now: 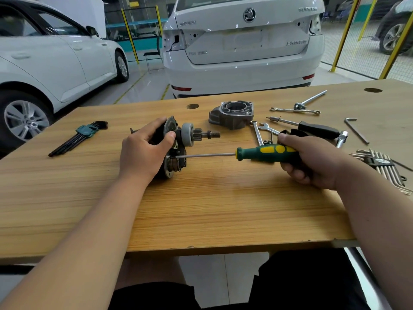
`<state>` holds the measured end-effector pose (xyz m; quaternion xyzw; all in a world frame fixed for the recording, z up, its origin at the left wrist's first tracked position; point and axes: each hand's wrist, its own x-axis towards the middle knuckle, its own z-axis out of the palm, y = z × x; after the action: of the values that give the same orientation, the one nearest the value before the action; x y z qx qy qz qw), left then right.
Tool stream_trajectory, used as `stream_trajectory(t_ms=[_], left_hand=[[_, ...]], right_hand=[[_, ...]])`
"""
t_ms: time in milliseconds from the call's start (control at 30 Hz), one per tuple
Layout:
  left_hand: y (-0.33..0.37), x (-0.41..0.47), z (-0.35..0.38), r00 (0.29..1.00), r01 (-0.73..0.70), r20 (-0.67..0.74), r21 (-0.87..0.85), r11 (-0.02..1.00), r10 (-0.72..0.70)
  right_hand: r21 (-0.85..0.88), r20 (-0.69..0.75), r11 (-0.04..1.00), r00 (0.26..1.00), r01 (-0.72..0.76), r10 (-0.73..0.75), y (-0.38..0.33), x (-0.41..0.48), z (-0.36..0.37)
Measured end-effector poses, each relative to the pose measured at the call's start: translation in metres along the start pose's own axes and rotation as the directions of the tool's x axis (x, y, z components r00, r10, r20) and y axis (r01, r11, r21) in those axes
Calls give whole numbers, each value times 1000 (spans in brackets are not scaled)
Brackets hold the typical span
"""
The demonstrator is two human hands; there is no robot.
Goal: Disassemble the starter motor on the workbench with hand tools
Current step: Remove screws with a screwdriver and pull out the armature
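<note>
The starter motor (178,139) lies on its side on the wooden workbench (201,209), its pinion shaft pointing right. My left hand (145,151) grips the motor's black body from the left, thumb on the front flange. My right hand (312,162) holds a green and yellow screwdriver (266,153) level. Its tip sits at the solenoid end face on the motor's lower part. The grey nose housing (232,114) lies detached behind the motor.
A green-holdered hex key set (80,137) lies at the left. To the right lie wrenches (261,130), a black-handled driver (312,128), a ratchet, a loose hex key (356,129) and a silver key set (384,166). White cars stand beyond the bench.
</note>
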<state>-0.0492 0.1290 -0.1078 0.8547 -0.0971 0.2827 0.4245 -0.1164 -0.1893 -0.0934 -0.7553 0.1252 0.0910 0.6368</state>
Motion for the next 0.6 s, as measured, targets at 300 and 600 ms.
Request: stream_trajectory(t_ms=[300, 600], left_hand=[[-1, 1, -1, 1000, 20, 18, 12, 1000, -20], [-2, 4, -2, 997, 32, 74, -20, 999, -31]], right_hand=[[-11, 92, 964, 961, 264, -262, 10, -8, -3], [-103, 161, 920, 920, 377, -358, 20, -13, -11]])
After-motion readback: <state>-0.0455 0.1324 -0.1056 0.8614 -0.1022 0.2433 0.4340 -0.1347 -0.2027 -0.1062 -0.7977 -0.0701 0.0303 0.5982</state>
